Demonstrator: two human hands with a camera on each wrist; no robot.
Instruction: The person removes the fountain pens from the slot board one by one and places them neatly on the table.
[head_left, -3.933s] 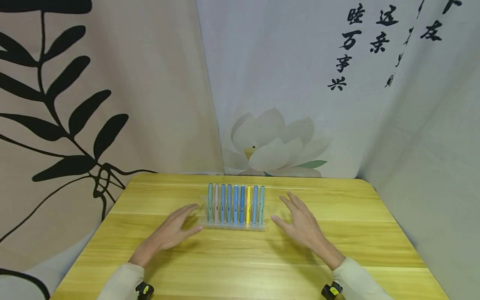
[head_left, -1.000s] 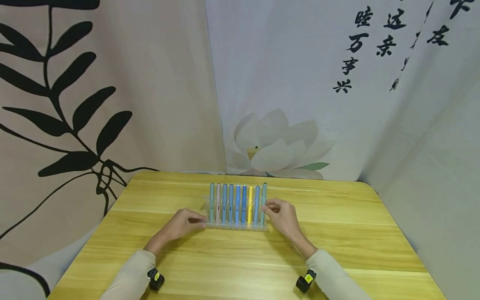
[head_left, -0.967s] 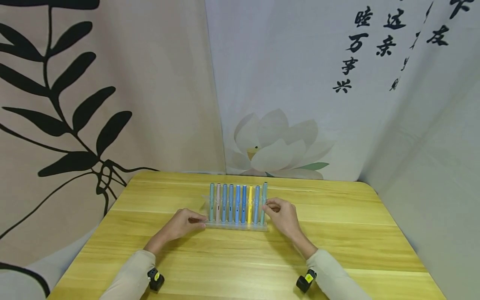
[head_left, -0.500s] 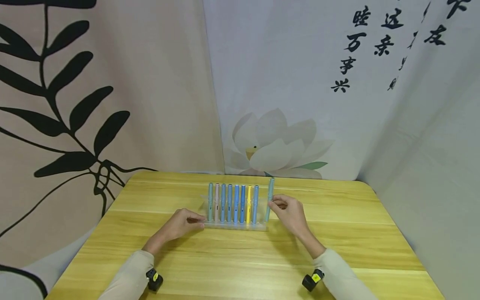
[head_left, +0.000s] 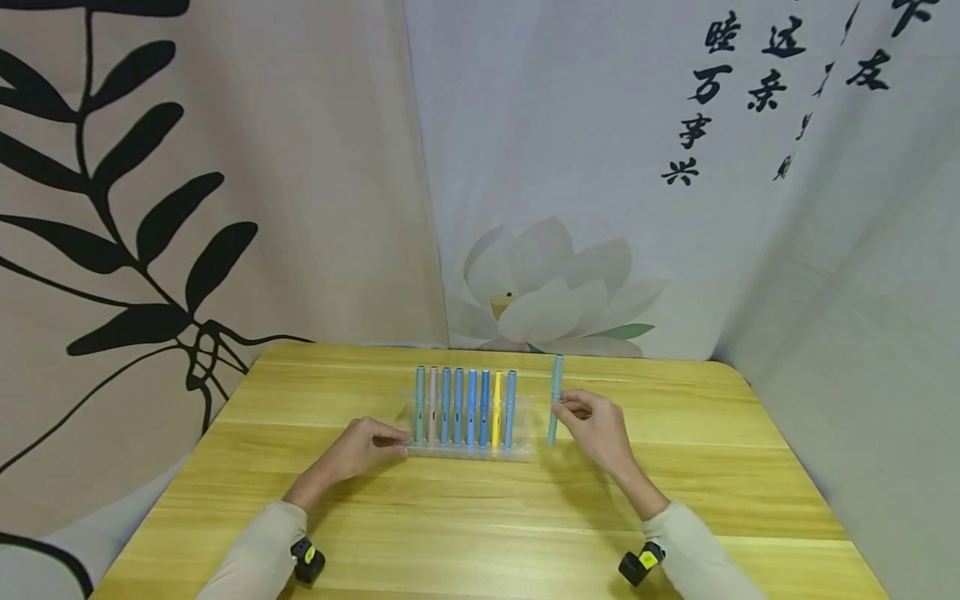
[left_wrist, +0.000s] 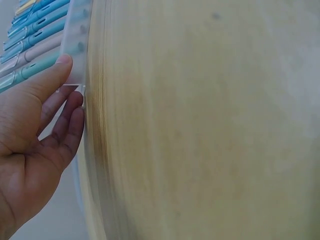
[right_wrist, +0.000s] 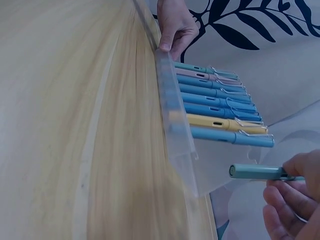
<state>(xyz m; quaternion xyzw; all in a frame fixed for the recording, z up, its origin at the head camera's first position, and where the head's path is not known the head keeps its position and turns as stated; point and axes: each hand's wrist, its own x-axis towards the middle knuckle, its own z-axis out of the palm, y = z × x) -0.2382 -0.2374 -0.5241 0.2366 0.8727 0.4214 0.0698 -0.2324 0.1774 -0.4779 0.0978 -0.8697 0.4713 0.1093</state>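
A clear plastic pen stand (head_left: pixel 468 452) holds a row of upright pens in blue, yellow, pinkish grey and green. My left hand (head_left: pixel 366 450) pinches the stand's left end; in the left wrist view the thumb (left_wrist: pixel 60 67) lies on the clear plastic. To the right of the stand, my right hand (head_left: pixel 600 429) pinches a teal green pen (head_left: pixel 556 392), held nearly upright and apart from the stand. The right wrist view shows that green pen (right_wrist: pixel 255 172) between thumb and fingers, near the stand's bare end. The yellow pen (right_wrist: pixel 225 122) is second from that end.
The stand rests on a wooden table (head_left: pixel 480 533), toward its back edge. Behind rises a curtain (head_left: pixel 337 167) printed with dark leaves, a lotus and writing. Each wrist wears a small black camera (head_left: pixel 307 560).
My hands came in to the stand. My right hand took the rightmost green pen, lifted it out and moved it right. My left hand has stayed on the stand's left end since.
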